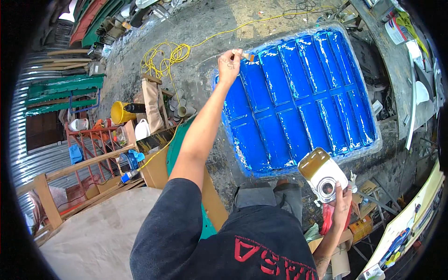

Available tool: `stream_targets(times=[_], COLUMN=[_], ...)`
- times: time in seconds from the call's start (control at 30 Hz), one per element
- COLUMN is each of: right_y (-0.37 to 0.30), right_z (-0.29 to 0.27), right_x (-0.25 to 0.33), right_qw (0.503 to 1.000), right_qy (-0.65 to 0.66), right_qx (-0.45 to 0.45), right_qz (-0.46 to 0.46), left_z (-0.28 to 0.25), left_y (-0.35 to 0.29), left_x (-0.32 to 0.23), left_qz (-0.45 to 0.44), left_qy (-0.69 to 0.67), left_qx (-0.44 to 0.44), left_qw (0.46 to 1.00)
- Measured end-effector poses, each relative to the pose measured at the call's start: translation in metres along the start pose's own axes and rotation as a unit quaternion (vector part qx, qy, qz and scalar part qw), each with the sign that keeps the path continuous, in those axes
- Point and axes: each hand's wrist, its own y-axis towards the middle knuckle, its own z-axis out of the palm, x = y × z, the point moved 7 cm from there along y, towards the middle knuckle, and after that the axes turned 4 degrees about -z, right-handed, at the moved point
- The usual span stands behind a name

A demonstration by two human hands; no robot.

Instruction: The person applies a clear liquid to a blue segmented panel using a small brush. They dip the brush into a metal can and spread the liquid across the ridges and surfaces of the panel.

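A large blue ribbed mould point(280, 109), glossy with whitish streaks along its ribs, lies in front of me. My left hand point(228, 66) reaches to its far left edge, fingers closed around a paintbrush point(246, 56). The brush's brown bristles are at the mould's upper rim; whether they touch it I cannot tell. Near the mould's close right corner, my right hand point(342, 201) grips a white plastic jug point(330, 176) with a cut-open side. Amber-brown liquid point(313, 163) shows inside the tilted jug.
A coiled yellow cable point(165, 58) runs across the stained floor. To the left stand a yellow bucket point(122, 113), a wooden rail point(74, 173) and a covered surface point(100, 233). A cluttered bench point(389, 70) flanks the mould's right; a tool-laden board point(413, 219) stands lower right.
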Motion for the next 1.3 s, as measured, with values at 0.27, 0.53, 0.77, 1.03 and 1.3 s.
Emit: stream_targets(times=[0.27,0.53,0.77,1.03,1.3], right_y=[-0.006,-0.005,-0.010,-0.010,-0.005], right_z=[0.003,0.002,-0.002,-0.003,-0.003], right_x=[0.006,0.003,0.004,-0.002,-0.008], right_qw=[1.000,0.999,0.999,1.000,0.999], right_qy=[-0.008,-0.008,-0.027,-0.008,0.024], right_qx=[0.004,0.011,-0.005,0.006,0.023], right_qz=[-0.010,-0.037,-0.022,-0.019,-0.016], left_z=[-0.001,0.003,0.004,-0.017,0.002], left_y=[0.003,0.004,-0.001,-0.013,-0.026], left_x=[-0.008,-0.010,0.003,-0.002,-0.012], left_qz=[-0.014,0.024,0.017,0.047,0.041], left_qy=[0.040,0.060,0.096,0.146,0.052], left_qx=[-0.078,-0.095,-0.077,-0.089,-0.076], left_qw=[0.996,0.993,0.992,0.984,0.995])
